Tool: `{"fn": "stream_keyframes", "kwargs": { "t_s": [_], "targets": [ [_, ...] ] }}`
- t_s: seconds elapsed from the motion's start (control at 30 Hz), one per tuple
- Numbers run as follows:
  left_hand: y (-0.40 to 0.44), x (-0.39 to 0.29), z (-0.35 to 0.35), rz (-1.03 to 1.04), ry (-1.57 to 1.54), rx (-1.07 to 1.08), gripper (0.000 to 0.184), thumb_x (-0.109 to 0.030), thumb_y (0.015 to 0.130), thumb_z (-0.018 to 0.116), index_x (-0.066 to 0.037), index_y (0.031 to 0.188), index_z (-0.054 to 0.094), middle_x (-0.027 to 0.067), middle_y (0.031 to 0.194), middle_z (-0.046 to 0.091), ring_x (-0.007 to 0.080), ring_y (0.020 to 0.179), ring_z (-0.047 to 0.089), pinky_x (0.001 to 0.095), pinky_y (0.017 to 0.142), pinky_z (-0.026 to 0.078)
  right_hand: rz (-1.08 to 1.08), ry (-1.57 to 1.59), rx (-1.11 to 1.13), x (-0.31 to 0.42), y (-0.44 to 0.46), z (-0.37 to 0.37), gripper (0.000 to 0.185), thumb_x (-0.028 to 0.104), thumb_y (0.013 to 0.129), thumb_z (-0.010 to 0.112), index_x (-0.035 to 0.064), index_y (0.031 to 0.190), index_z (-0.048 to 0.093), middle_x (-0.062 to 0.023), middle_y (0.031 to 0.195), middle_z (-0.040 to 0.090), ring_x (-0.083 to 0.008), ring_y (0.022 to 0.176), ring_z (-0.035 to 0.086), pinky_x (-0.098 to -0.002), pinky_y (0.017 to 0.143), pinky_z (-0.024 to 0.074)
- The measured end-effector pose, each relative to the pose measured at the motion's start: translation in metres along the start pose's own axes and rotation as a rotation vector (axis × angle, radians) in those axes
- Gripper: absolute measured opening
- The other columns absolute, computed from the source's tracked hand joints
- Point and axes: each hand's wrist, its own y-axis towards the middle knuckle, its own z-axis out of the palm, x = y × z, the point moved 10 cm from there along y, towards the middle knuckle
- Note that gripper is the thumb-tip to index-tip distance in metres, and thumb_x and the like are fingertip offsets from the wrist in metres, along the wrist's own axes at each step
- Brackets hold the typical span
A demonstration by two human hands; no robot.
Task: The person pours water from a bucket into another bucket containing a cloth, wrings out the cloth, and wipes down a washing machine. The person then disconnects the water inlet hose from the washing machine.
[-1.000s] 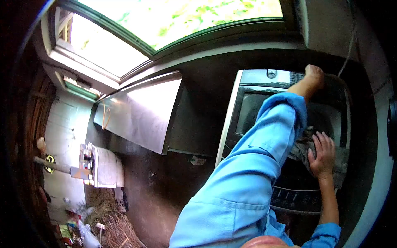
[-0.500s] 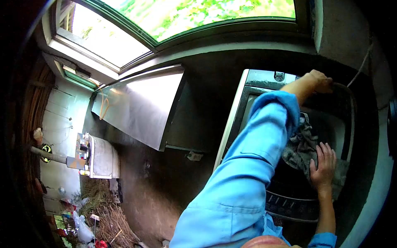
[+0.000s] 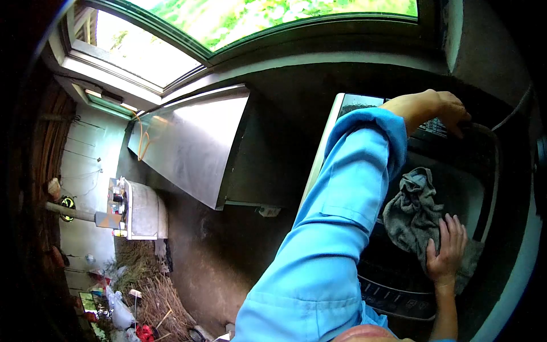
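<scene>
A top-loading washing machine (image 3: 326, 145) stands at the right, its dark control panel (image 3: 393, 299) nearest my body. My left hand (image 3: 444, 109) reaches across to its far right part, fingers bent down over the dark edge. What those fingers hold, if anything, is hidden. A crumpled, wet-looking grey cloth (image 3: 411, 211) lies on the machine's top. My right hand (image 3: 447, 248) rests on the cloth's right part, palm down and fingers extended. My left sleeve covers much of the machine's left side.
A metal-topped cabinet (image 3: 199, 139) stands left of the machine below a window (image 3: 273, 28). Farther left are a whitish stove-like unit (image 3: 146, 211) with a pipe (image 3: 77, 212), dry brushwood (image 3: 162, 299) and plastic bags (image 3: 121, 312). A wall curves along the right.
My left hand has shifted right along the machine's far side, and its fingers now bend downward. More of the grey cloth shows beside my sleeve. My right hand stays on it. The view has shifted slightly.
</scene>
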Motion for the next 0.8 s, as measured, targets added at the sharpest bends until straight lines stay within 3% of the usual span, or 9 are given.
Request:
{"fn": "stream_keyframes", "kwargs": {
  "t_s": [0.37,0.53,0.8],
  "targets": [
    [0.000,0.000,-0.002,-0.006,-0.038,0.025,0.058,-0.057,0.077,0.051,-0.009,0.112,0.053,0.0139,0.101,0.060,0.0311,0.096,0.056,0.0391,0.082,0.044,-0.015,0.009,0.010,0.000,0.000,0.001,0.048,0.016,0.075,0.053,0.0036,0.120,0.044,-0.0129,0.127,0.041,-0.0303,0.123,0.033,-0.0498,0.102,0.0221],
    [0.004,0.004,0.004,-0.032,-0.010,-0.008,0.056,-0.057,0.077,0.051,-0.009,0.106,0.057,0.0127,0.099,0.061,0.0283,0.095,0.057,0.0380,0.080,0.045,-0.020,-0.001,0.006,0.001,0.000,0.000,0.048,0.017,0.075,0.053,0.0038,0.120,0.045,-0.0129,0.127,0.041,-0.0303,0.123,0.033,-0.0493,0.102,0.0224],
    [0.000,0.003,-0.001,-0.069,-0.030,-0.008,0.055,-0.056,0.077,0.052,-0.012,0.110,0.056,0.0108,0.099,0.061,0.0277,0.094,0.057,0.0380,0.079,0.044,-0.022,-0.013,0.008,0.001,0.000,-0.001,0.047,0.019,0.076,0.053,0.0037,0.119,0.045,-0.0135,0.127,0.042,-0.0304,0.122,0.034,-0.0493,0.102,0.0229]
  ]
}}
